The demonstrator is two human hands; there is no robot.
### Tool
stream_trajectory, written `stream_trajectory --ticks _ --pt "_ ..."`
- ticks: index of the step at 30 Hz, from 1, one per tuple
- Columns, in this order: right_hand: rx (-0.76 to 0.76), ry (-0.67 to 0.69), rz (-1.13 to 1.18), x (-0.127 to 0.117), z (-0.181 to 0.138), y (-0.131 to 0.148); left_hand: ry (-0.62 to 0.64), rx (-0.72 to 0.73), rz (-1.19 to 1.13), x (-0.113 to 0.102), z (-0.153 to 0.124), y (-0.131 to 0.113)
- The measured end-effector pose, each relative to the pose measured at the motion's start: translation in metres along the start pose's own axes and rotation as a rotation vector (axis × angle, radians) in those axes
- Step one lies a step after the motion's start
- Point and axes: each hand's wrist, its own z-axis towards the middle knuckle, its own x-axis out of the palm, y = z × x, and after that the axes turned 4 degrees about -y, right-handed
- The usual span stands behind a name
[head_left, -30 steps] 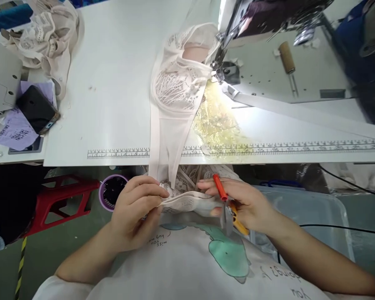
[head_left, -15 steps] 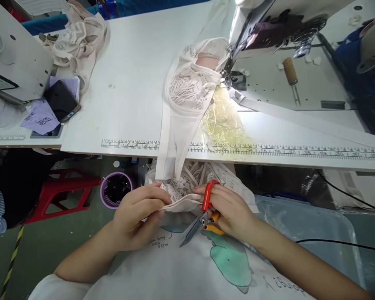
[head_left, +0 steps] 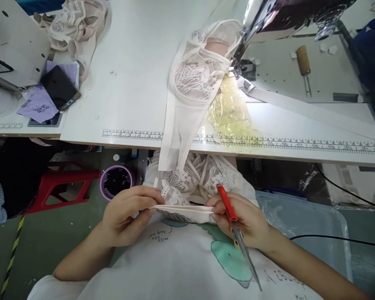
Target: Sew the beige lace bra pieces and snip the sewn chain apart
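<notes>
Below the table edge, a white lace bra (head_left: 187, 213) is stretched by its band between my two hands. My left hand (head_left: 129, 214) pinches one end of that edge between thumb and fingers. At the other end my right hand (head_left: 242, 216) grips the fabric, with scissors (head_left: 229, 206) also held in it. Their red handle points up and the blades point down over my shirt. More of the lace fabric lies on my lap behind the band. Another lace bra (head_left: 193, 79) lies on the table, its edge at the sewing machine's needle area, its band hanging over the front edge.
A sewing machine (head_left: 259, 25) stands at the upper right, with a wooden-handled tool (head_left: 303, 62) on its bed. A white strip (head_left: 315, 112) runs rightward. Phone (head_left: 60, 87) and bra pile (head_left: 81, 33) are at left. Below are a purple bin (head_left: 103, 193), red stool (head_left: 65, 179) and clear tub (head_left: 309, 225).
My hands have drawn apart, pulling the band straighter. The scissors in my right hand have swung from pointing left to pointing down and right. The view has shifted slightly.
</notes>
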Motion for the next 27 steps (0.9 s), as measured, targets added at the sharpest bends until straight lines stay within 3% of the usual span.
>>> stream_trajectory --ticks 8,12,20,27 --pt "-0.021 -0.035 -0.081 -0.003 -0.001 -0.002 0.112 0.024 0.011 -0.005 0.008 -0.002" --pt "-0.108 0.001 -0.204 -0.008 -0.002 -0.008 0.137 0.04 0.041 -0.009 0.012 0.0" --pt "-0.244 0.045 -0.279 -0.022 0.015 -0.011 0.132 0.08 0.12 -0.017 0.036 0.0" --pt "-0.29 -0.004 -0.394 -0.038 0.031 -0.008 0.009 0.155 0.127 -0.016 0.059 -0.002"
